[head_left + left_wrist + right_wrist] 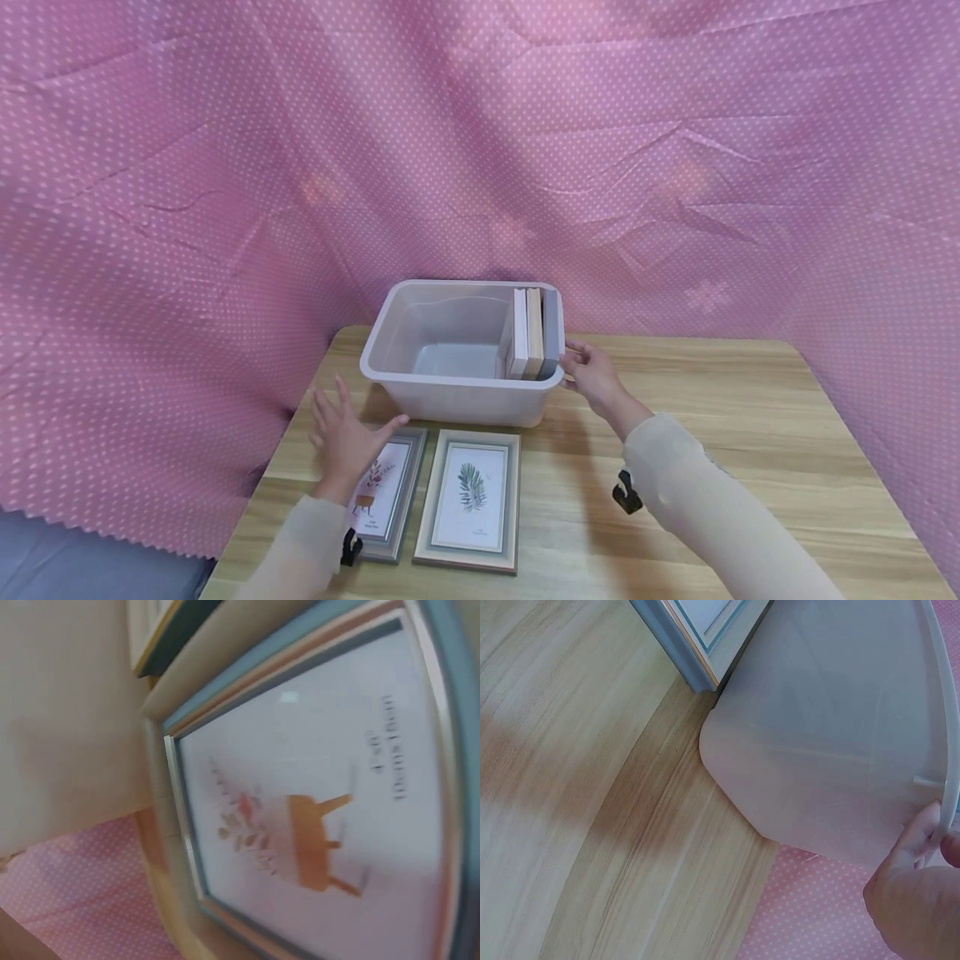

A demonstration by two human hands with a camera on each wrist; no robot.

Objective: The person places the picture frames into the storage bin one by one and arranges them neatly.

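A translucent white plastic bin [465, 402] stands at the back of the wooden table. My right hand [596, 379] grips its right rim, thumb over the edge and a finger against the outer wall in the right wrist view. Inside, along the right end, a white frame [520, 333], a beige frame [534, 333] and a grey one [551, 329] stand on edge. My left hand [347, 446], fingers spread, is over a grey picture frame [397, 508] showing a potted plant. Beside that lies a beige picture frame [512, 508] with a green leaf print.
The wooden table [720, 400] extends to the right of the bin. A pink dotted cloth [480, 167] hangs behind and at both sides. Black clips [627, 492] show at both wrists.
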